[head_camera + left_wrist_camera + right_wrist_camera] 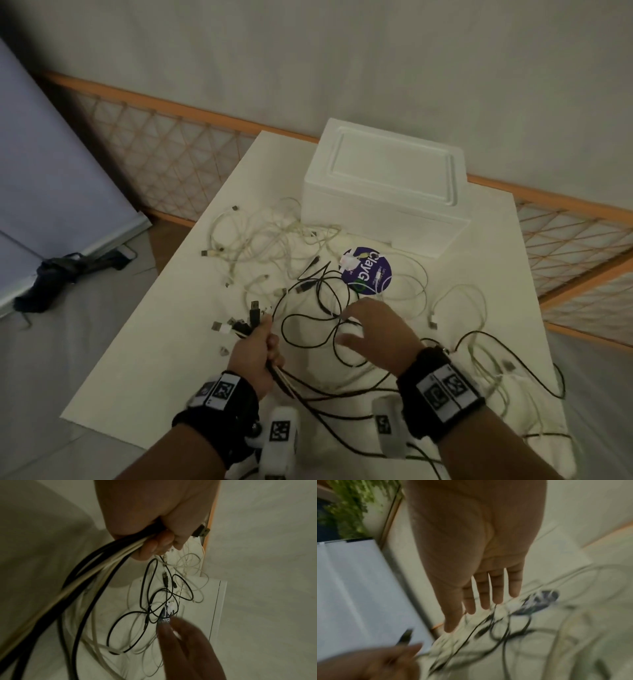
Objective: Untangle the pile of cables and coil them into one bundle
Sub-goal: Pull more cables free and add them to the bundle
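Several black and white cables (pixel 274 371) run through the fisted left hand (pixel 255 356) at lower centre of the head view, plugs sticking out above it; the right hand (pixel 373 329) hovers, fingers spread and holding nothing, over black loops (pixel 318 318) on the white table (pixel 191 308), below a foam box (pixel 383 185) and purple sticker (pixel 368 270). Left wrist view: fingers (pixel 154 545) curl round the cable bunch (pixel 96 568) at upper centre. Right wrist view, blurred: straight fingers (pixel 488 588) above tangled cables (pixel 505 626).
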`<state>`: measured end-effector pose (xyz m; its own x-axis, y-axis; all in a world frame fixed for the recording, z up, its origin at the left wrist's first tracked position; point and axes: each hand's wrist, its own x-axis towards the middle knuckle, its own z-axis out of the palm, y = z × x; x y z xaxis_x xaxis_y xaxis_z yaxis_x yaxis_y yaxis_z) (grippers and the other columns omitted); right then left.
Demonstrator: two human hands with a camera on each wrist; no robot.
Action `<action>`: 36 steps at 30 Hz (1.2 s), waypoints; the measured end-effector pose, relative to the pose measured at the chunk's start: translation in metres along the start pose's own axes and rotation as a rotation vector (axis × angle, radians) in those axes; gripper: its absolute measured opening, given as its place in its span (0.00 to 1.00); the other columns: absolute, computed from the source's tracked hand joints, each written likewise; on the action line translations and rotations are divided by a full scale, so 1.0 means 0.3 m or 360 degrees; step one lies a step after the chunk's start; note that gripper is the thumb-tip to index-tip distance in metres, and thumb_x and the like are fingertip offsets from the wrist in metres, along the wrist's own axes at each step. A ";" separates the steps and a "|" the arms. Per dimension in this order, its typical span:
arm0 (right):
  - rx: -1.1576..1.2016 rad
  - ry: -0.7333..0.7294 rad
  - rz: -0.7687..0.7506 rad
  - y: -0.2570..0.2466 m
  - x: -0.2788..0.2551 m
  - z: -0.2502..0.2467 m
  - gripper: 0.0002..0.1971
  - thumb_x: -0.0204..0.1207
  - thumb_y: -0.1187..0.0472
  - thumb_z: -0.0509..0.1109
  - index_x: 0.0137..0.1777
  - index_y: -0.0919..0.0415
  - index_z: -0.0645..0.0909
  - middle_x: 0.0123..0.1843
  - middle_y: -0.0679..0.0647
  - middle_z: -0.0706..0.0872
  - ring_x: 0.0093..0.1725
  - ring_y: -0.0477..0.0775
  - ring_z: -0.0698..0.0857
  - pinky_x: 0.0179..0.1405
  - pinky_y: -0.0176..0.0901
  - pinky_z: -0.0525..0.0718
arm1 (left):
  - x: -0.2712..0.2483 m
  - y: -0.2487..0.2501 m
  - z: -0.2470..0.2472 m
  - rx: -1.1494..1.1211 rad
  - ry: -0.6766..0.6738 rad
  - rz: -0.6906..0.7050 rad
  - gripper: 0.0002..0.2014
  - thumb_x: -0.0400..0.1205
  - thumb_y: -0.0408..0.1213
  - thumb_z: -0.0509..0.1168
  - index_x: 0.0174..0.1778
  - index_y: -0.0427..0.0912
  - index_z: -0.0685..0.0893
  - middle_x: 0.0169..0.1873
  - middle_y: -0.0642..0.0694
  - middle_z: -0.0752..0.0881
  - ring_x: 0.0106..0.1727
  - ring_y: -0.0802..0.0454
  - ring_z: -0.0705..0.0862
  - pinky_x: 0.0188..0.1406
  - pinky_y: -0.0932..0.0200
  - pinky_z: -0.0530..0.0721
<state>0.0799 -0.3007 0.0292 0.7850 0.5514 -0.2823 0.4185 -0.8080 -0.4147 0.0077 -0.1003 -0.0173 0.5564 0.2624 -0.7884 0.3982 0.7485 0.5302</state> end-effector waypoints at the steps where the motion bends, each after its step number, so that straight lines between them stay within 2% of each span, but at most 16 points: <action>1: -0.0138 -0.0054 -0.0102 -0.043 0.028 0.045 0.26 0.72 0.39 0.70 0.67 0.50 0.76 0.66 0.49 0.76 0.67 0.52 0.73 0.68 0.46 0.71 | 0.000 -0.003 0.004 0.0034 0.0005 -0.0037 0.15 0.84 0.42 0.65 0.32 0.42 0.75 0.21 0.48 0.74 0.13 0.59 0.62 0.12 0.68 0.63; 3: -0.0443 -0.0228 -0.0268 -0.102 0.067 0.115 0.22 0.75 0.44 0.66 0.65 0.53 0.77 0.64 0.53 0.77 0.65 0.57 0.75 0.63 0.52 0.75 | 0.005 -0.009 0.010 0.0145 -0.0014 -0.0121 0.17 0.85 0.43 0.64 0.31 0.39 0.78 0.29 0.42 0.84 0.14 0.58 0.65 0.12 0.66 0.66; 5: -0.0501 -0.0255 -0.0369 -0.125 0.087 0.134 0.13 0.80 0.54 0.61 0.57 0.59 0.80 0.56 0.57 0.81 0.57 0.61 0.80 0.53 0.53 0.78 | 0.007 -0.007 0.021 0.0221 -0.0048 -0.0176 0.16 0.86 0.42 0.62 0.35 0.36 0.81 0.34 0.39 0.86 0.16 0.56 0.67 0.12 0.65 0.68; 7: -0.0289 -0.0266 -0.0349 -0.133 0.089 0.128 0.09 0.82 0.59 0.57 0.54 0.60 0.78 0.53 0.58 0.83 0.53 0.60 0.82 0.47 0.48 0.75 | 0.003 0.002 0.038 0.0226 -0.0050 -0.0196 0.13 0.86 0.38 0.61 0.38 0.35 0.81 0.29 0.42 0.80 0.16 0.56 0.67 0.12 0.65 0.67; 9: -0.0161 -0.0208 -0.0323 -0.125 0.078 0.125 0.09 0.81 0.57 0.60 0.56 0.58 0.76 0.55 0.57 0.82 0.56 0.58 0.80 0.48 0.44 0.72 | -0.007 0.010 0.055 0.0220 -0.0056 -0.0194 0.10 0.85 0.33 0.61 0.39 0.35 0.81 0.22 0.46 0.74 0.14 0.56 0.67 0.12 0.66 0.67; 12: -0.0389 -0.0292 -0.0267 -0.086 0.058 0.161 0.19 0.73 0.53 0.68 0.63 0.56 0.76 0.63 0.56 0.78 0.63 0.59 0.76 0.60 0.53 0.76 | -0.009 0.012 0.066 0.0202 -0.0056 -0.0169 0.09 0.85 0.32 0.61 0.38 0.37 0.79 0.17 0.49 0.69 0.13 0.57 0.66 0.12 0.65 0.66; 14: -0.0581 -0.0293 -0.0268 -0.062 0.051 0.197 0.14 0.68 0.55 0.64 0.54 0.55 0.80 0.56 0.55 0.81 0.56 0.60 0.81 0.52 0.54 0.81 | -0.002 0.008 0.065 0.0167 -0.0028 -0.0152 0.10 0.85 0.32 0.62 0.36 0.38 0.77 0.18 0.49 0.66 0.13 0.57 0.64 0.11 0.65 0.65; 16: -0.0566 -0.0147 -0.0296 -0.058 0.056 0.190 0.08 0.65 0.55 0.61 0.39 0.51 0.81 0.41 0.49 0.83 0.42 0.54 0.85 0.42 0.46 0.82 | 0.003 0.004 0.057 0.0114 0.0022 -0.0126 0.11 0.85 0.32 0.62 0.35 0.40 0.75 0.18 0.49 0.66 0.12 0.58 0.63 0.11 0.66 0.64; 17: -0.0447 -0.0088 -0.0303 -0.063 0.061 0.169 0.05 0.68 0.55 0.62 0.37 0.51 0.80 0.37 0.48 0.83 0.39 0.53 0.85 0.41 0.46 0.81 | 0.001 0.004 0.053 0.0078 0.0016 -0.0133 0.11 0.85 0.33 0.62 0.35 0.40 0.74 0.19 0.49 0.67 0.12 0.58 0.63 0.11 0.67 0.64; 19: -0.0314 0.0125 -0.0334 -0.066 0.070 0.131 0.10 0.75 0.50 0.63 0.37 0.53 0.80 0.34 0.49 0.84 0.36 0.54 0.84 0.39 0.47 0.81 | -0.016 0.015 0.063 -0.0026 -0.0102 -0.0217 0.12 0.85 0.35 0.63 0.35 0.40 0.75 0.25 0.46 0.73 0.12 0.59 0.65 0.10 0.68 0.65; 22: -0.0340 0.0439 -0.0485 -0.098 0.060 0.075 0.22 0.76 0.37 0.58 0.30 0.51 0.79 0.25 0.46 0.79 0.28 0.49 0.79 0.31 0.44 0.74 | -0.060 0.064 0.117 -0.0133 -0.0371 -0.0312 0.13 0.85 0.39 0.63 0.35 0.39 0.77 0.29 0.44 0.83 0.12 0.61 0.65 0.10 0.70 0.65; 25: -0.0370 0.0645 -0.0523 -0.094 0.015 0.000 0.27 0.78 0.38 0.57 0.23 0.54 0.73 0.21 0.47 0.73 0.24 0.50 0.75 0.31 0.42 0.69 | -0.085 0.136 0.174 -0.0165 -0.0462 -0.0187 0.10 0.85 0.35 0.62 0.37 0.41 0.77 0.27 0.49 0.80 0.12 0.62 0.64 0.11 0.70 0.63; 28: -0.0211 0.0967 -0.0336 0.012 -0.064 -0.081 0.31 0.81 0.40 0.55 0.19 0.57 0.67 0.17 0.49 0.69 0.20 0.54 0.72 0.29 0.41 0.67 | -0.060 0.221 0.169 -0.0324 -0.0401 -0.0107 0.12 0.87 0.34 0.59 0.37 0.41 0.76 0.26 0.49 0.78 0.12 0.62 0.63 0.10 0.71 0.63; 30: -0.0172 0.1068 -0.0081 0.111 -0.134 -0.119 0.32 0.80 0.40 0.54 0.18 0.58 0.62 0.15 0.50 0.65 0.18 0.56 0.69 0.24 0.41 0.64 | -0.037 0.262 0.147 -0.0335 -0.0334 -0.0073 0.13 0.88 0.35 0.57 0.37 0.39 0.76 0.27 0.49 0.81 0.11 0.61 0.64 0.10 0.71 0.64; 33: -0.0286 0.1082 0.0218 0.229 -0.223 -0.153 0.26 0.76 0.43 0.57 0.20 0.54 0.55 0.16 0.50 0.60 0.16 0.56 0.66 0.20 0.44 0.63 | -0.028 0.265 0.128 -0.0246 -0.0351 -0.0093 0.17 0.88 0.36 0.57 0.36 0.35 0.82 0.35 0.50 0.78 0.11 0.61 0.65 0.10 0.71 0.65; 36: -0.0364 0.0948 0.0590 0.323 -0.291 -0.158 0.29 0.77 0.46 0.63 0.17 0.56 0.59 0.15 0.51 0.63 0.16 0.58 0.68 0.18 0.42 0.64 | -0.026 0.253 0.124 -0.0248 -0.0350 -0.0076 0.21 0.88 0.36 0.58 0.31 0.36 0.87 0.37 0.50 0.80 0.11 0.61 0.66 0.10 0.71 0.66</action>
<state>0.0735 -0.4371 0.0547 0.9811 0.0803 0.1758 0.1113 -0.9784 -0.1744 0.0607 -0.0683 0.0407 0.6913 0.0989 -0.7157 0.3202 0.8461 0.4262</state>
